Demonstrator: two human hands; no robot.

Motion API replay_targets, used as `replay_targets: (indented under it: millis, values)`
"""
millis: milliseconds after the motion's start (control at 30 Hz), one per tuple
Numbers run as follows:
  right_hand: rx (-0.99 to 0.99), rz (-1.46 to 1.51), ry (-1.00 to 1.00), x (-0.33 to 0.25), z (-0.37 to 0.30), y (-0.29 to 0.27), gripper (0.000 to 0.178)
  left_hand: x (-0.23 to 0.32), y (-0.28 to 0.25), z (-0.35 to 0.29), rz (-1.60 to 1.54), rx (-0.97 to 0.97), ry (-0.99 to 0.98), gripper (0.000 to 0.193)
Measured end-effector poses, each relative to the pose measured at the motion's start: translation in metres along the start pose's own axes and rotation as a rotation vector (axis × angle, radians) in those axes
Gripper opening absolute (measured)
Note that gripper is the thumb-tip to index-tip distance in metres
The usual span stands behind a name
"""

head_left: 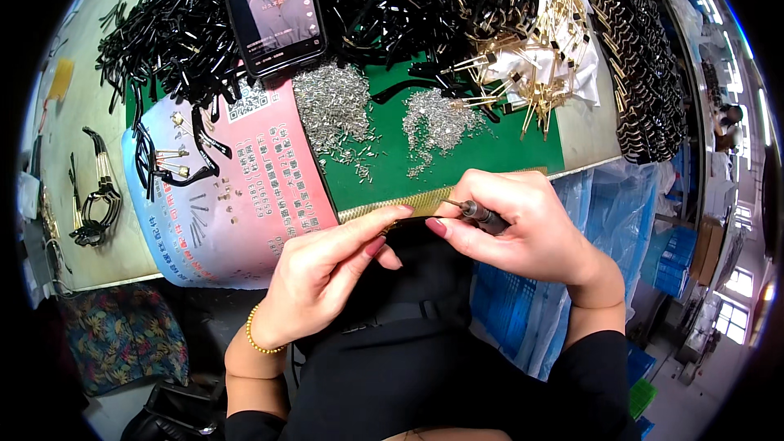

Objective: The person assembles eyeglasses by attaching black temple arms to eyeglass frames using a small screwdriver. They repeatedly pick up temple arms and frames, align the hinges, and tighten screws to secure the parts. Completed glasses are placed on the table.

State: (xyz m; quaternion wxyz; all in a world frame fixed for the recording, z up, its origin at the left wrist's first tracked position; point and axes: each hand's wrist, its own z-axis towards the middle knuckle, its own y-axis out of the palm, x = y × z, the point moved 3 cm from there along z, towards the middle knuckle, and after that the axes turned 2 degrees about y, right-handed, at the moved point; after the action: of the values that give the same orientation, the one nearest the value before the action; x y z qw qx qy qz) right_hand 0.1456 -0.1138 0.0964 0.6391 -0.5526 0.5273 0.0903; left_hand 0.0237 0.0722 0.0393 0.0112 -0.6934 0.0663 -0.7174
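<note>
My right hand (518,224) is closed around a screwdriver (483,216) with a dark, ridged handle. Its thin shaft points left, toward my other hand. My left hand (322,265) pinches something small and dark between thumb and fingertips, with a gold glint at its edge. Most of that piece is lost against my black clothes, so its kind cannot be made out. Both hands meet at the table's front edge, over a gold ribbed strip (371,211). Just beyond lie two heaps of tiny silver pieces, a larger heap (335,102) and a smaller heap (441,122), on a green mat (523,151).
Black eyeglass temples (184,33) are piled along the back, with gold-coloured metal parts (543,57) at back right. A phone (278,16) leans among them. A printed sheet (220,220) holds loose parts at left. Blue crates under plastic (523,294) stand below right.
</note>
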Motion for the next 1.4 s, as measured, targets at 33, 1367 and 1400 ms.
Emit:
replay_targets:
  millis: [33, 1367, 1400]
  values:
    - [-0.022, 0.005, -0.063, 0.001, 0.0, 0.002, 0.01, 0.0, -0.002, 0.0, 0.098, -0.018, 0.049, 0.038]
    - [-0.166, -0.519, 0.064, 0.021, 0.005, 0.007, 0.045, -0.003, 0.003, 0.008, -0.063, 0.315, -0.337, 0.021]
    - [-0.194, -0.456, 0.081, 0.016, 0.006, 0.006, 0.044, -0.004, 0.003, 0.008, -0.061, 0.311, -0.341, 0.021]
